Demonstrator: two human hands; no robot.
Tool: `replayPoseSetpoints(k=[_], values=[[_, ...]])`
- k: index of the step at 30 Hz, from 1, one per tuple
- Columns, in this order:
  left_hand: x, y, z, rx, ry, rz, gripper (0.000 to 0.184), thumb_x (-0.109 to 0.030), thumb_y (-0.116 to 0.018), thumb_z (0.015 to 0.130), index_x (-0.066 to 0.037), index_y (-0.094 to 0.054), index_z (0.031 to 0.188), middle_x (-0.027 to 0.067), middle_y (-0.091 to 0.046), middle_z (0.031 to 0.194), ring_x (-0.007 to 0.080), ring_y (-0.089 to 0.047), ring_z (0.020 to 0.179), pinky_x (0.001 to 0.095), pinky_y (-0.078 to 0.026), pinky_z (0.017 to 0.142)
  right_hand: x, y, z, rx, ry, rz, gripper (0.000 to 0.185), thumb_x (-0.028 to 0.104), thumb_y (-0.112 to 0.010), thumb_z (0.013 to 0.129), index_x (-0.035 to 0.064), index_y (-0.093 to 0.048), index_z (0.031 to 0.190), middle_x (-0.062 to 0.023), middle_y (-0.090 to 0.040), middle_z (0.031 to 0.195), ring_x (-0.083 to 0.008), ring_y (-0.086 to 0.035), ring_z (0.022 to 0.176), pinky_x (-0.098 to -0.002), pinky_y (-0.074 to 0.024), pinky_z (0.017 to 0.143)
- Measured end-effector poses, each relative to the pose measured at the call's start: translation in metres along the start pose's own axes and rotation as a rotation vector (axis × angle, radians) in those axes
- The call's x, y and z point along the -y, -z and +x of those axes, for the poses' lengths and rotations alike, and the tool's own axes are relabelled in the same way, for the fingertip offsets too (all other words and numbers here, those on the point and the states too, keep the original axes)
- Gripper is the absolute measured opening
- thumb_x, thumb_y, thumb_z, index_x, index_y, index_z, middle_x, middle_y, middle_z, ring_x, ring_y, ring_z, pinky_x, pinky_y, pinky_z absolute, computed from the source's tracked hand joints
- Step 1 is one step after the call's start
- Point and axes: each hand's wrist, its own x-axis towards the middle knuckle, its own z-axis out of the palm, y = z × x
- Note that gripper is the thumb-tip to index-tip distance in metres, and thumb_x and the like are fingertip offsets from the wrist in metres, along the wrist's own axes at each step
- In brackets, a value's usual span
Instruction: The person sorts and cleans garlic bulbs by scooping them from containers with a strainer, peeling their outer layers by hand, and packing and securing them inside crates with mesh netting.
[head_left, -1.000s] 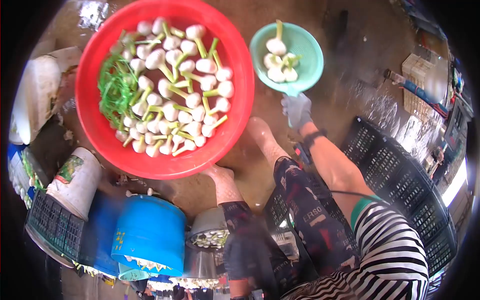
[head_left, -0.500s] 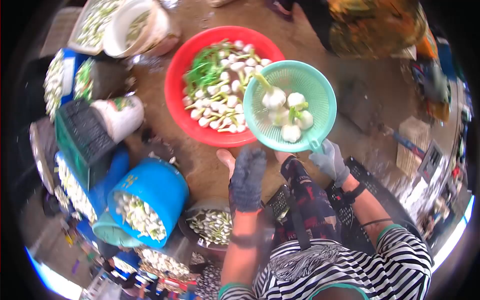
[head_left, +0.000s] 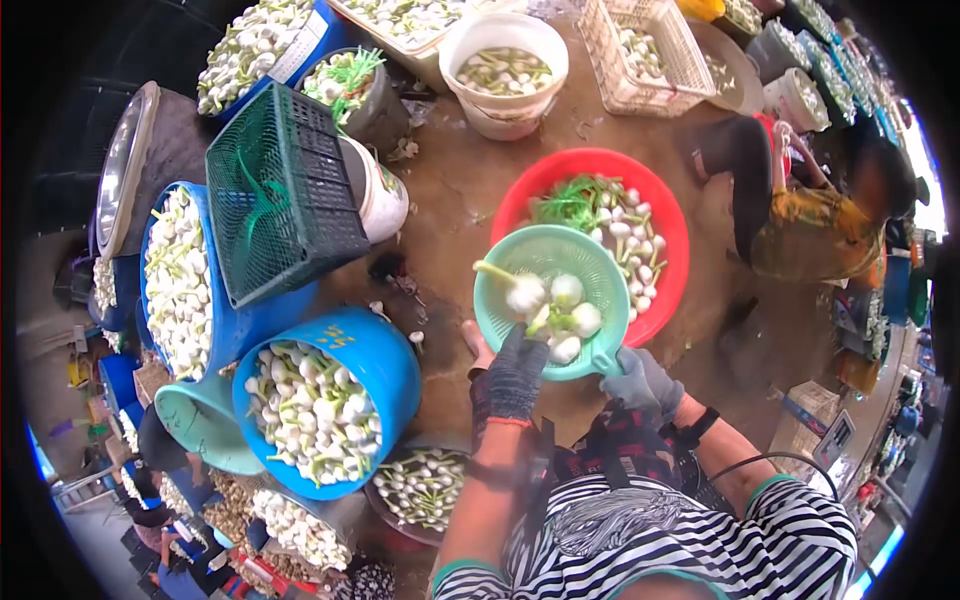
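A light green strainer [head_left: 610, 300] with several white bulbs [head_left: 566, 290] in it is held level in front of me. My right hand [head_left: 645, 383], in a grey glove, is closed around its handle at the lower right. At the strainer's lower left rim is my left hand [head_left: 518, 375], in a dark grey glove, its fingertips over the edge near the bulbs; whether it grips anything is unclear. Beyond and partly behind the strainer lies a red basin [head_left: 672, 205] with bulbs on green stems and a tangle of green netting [head_left: 567, 203].
Blue barrels of bulbs [head_left: 400, 380] and a dark crate [head_left: 285, 200] stand at the left. A metal bowl [head_left: 380, 500] sits below them. White buckets [head_left: 540, 110] and a pale crate [head_left: 660, 95] are at the top. Another person [head_left: 810, 235] crouches at the right.
My view has swung left, so the basin appears farther right. My left hand, out of view at first, has come up to the strainer's rim. The strainer now overlaps the basin's lower left part.
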Motion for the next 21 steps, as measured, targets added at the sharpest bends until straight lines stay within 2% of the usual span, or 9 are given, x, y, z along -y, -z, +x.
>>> replayPoseSetpoints(k=[1, 4, 5, 8, 9, 11, 13, 16, 21], values=[[-0.006, 0.018, 0.010, -0.031, 0.017, -0.098, 0.035, -0.010, -0.063, 0.082, 0.003, -0.055, 0.113, 0.0059, -0.060, 0.084, 0.0103, -0.055, 0.070, 0.0255, -0.047, 0.064, 0.015, -0.012, 0.013, 0.001, 0.049, -0.022, 0.034, 0.021, -0.064, 0.071, 0.0010, -0.055, 0.096, -0.0155, -0.061, 0.074, -0.0294, -0.060, 0.069, -0.0366, -0.0474, 0.063], [-0.030, 0.078, 0.037, -0.078, 0.001, -0.002, 0.035, -0.019, -0.064, 0.081, -0.001, -0.058, 0.109, 0.0081, -0.064, 0.079, 0.0133, -0.059, 0.069, 0.0280, -0.047, 0.063, 0.080, -0.040, 0.038, 0.112, -0.172, 0.291, 0.028, 0.011, -0.064, 0.073, -0.0012, -0.056, 0.096, 0.0004, -0.055, 0.077, -0.0071, -0.048, 0.072, -0.0257, -0.0434, 0.062], [-0.036, 0.094, 0.045, -0.136, -0.011, 0.068, 0.030, -0.020, -0.063, 0.081, -0.002, -0.061, 0.104, 0.0066, -0.063, 0.073, 0.0132, -0.058, 0.064, 0.0294, -0.047, 0.060, 0.099, -0.050, 0.048, 0.088, -0.118, 0.205, 0.029, 0.010, -0.064, 0.075, -0.0005, -0.056, 0.101, 0.0002, -0.057, 0.080, -0.0066, -0.050, 0.073, -0.0244, -0.0442, 0.063], [-0.079, 0.136, 0.060, -0.166, 0.028, -0.006, 0.027, -0.022, -0.062, 0.082, -0.002, -0.061, 0.100, 0.0083, -0.063, 0.071, 0.0145, -0.059, 0.064, 0.0307, -0.047, 0.059, 0.160, -0.065, 0.071, 0.118, -0.083, 0.353, 0.023, 0.009, -0.064, 0.078, 0.0002, -0.055, 0.097, -0.0023, -0.059, 0.074, -0.0080, -0.055, 0.061, -0.0234, -0.0467, 0.054], [-0.086, 0.147, 0.068, -0.198, -0.061, 0.156, 0.025, -0.024, -0.059, 0.082, -0.004, -0.062, 0.097, 0.0136, -0.064, 0.074, 0.0228, -0.062, 0.065, 0.0353, -0.048, 0.061, 0.172, -0.067, 0.078, 0.135, -0.123, 0.395, 0.023, 0.009, -0.064, 0.078, 0.0002, -0.055, 0.097, -0.0021, -0.059, 0.075, -0.0081, -0.055, 0.061, -0.0228, -0.0466, 0.054], [-0.095, 0.161, 0.085, -0.235, -0.140, 0.257, 0.023, -0.024, -0.057, 0.083, -0.005, -0.062, 0.095, 0.0166, -0.063, 0.078, 0.0291, -0.062, 0.069, 0.0387, -0.048, 0.063, 0.192, -0.069, 0.092, 0.171, -0.205, 0.476, 0.024, 0.009, -0.064, 0.078, 0.0001, -0.056, 0.098, -0.0016, -0.059, 0.077, -0.0082, -0.055, 0.062, -0.0216, -0.0462, 0.055], [-0.115, 0.169, 0.100, -0.259, -0.173, 0.371, 0.024, -0.026, -0.055, 0.084, -0.007, -0.062, 0.095, 0.0194, -0.063, 0.083, 0.0371, -0.060, 0.075, 0.0432, -0.047, 0.066, 0.217, -0.064, 0.103, 0.143, -0.164, 0.512, 0.023, 0.009, -0.063, 0.078, -0.0003, -0.056, 0.098, -0.0016, -0.058, 0.077, -0.0086, -0.055, 0.062, -0.0214, -0.0460, 0.055], [-0.152, 0.171, 0.122, -0.358, -0.317, 0.547, 0.025, -0.026, -0.058, 0.082, -0.004, -0.062, 0.093, 0.0154, -0.065, 0.077, 0.0278, -0.065, 0.072, 0.0392, -0.049, 0.067, 0.235, -0.052, 0.130, 0.117, -0.118, 0.486, 0.021, 0.008, -0.061, 0.077, -0.0012, -0.057, 0.096, -0.0021, -0.057, 0.074, -0.0087, -0.053, 0.059, -0.0218, -0.0453, 0.053], [-0.208, 0.186, 0.175, -0.312, -0.450, 0.643, 0.032, -0.023, -0.064, 0.077, -0.002, -0.063, 0.101, 0.0182, -0.064, 0.091, 0.0307, -0.063, 0.083, 0.0379, -0.049, 0.073, 0.271, -0.008, 0.181, 0.145, -0.044, 0.460, 0.020, 0.009, -0.061, 0.075, -0.0021, -0.057, 0.091, -0.0036, -0.057, 0.072, -0.0096, -0.053, 0.057, -0.0228, -0.0429, 0.050]])
